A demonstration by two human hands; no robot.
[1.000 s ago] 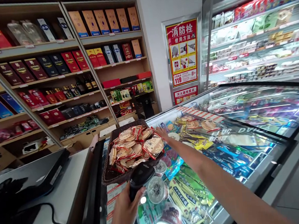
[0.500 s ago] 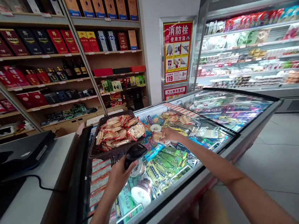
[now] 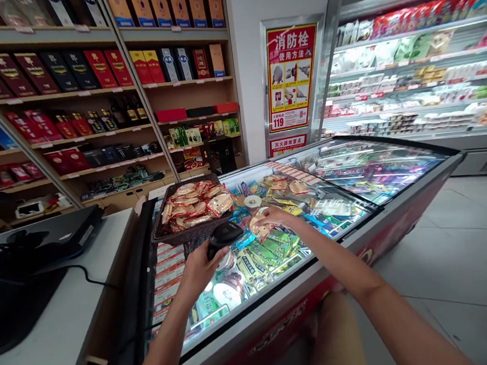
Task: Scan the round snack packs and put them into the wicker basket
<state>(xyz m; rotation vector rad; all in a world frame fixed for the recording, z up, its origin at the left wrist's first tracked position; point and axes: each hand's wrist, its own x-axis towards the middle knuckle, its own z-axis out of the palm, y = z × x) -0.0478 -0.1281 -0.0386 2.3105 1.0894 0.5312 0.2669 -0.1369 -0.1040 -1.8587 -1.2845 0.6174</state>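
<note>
Far left, smooth white counter (image 3: 54,321); dark-brown woven basket (image 3: 183,234) heaped with flat round red-and-clear-wrapped biscuits (image 3: 194,203) on glass-topped freezer (image 3: 256,318); left hand (image 3: 200,267), grip wrapped round black plastic scanner (image 3: 226,234), its head overlapping basket's front corner; right hand (image 3: 278,217), grip pinching single tan wrapped biscuit (image 3: 257,226) above glass

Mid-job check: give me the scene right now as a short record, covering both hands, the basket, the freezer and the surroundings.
Left hand: grips a black handheld scanner, head toward the right hand
Right hand: holds a round wrapped biscuit over the freezer glass
Basket: brown woven basket on the freezer, heaped with wrapped biscuits
Freezer: glass-topped chest freezer, colourful packs visible inside
Left side: white counter
Wall: red-and-yellow fire hydrant poster
</note>
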